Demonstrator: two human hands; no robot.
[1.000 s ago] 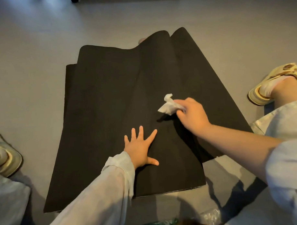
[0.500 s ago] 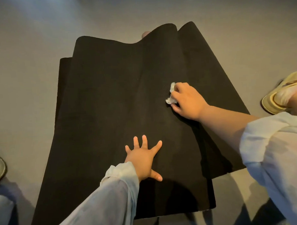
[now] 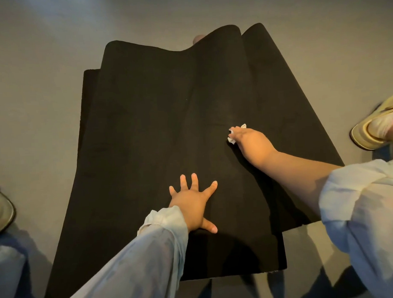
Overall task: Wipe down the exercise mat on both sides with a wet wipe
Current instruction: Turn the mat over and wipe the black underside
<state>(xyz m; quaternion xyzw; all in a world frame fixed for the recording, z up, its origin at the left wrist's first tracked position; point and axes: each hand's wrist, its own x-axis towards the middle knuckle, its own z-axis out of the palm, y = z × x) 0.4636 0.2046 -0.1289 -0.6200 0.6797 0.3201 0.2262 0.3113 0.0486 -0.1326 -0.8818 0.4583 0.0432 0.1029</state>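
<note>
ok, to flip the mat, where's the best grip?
Probably the far edge of the mat: it buckles up off the floor in a hump, so fingers could slip under from the far side. The near edge lies flat under the left hand.

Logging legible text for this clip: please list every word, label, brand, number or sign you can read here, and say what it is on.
None: no text can be read in this frame.
The black exercise mat shows no print or logo.
The wet wipe, bunched in the right hand, shows no marking.
The sandal shows no readable brand.
The left hand lies flat on the mat.
</note>
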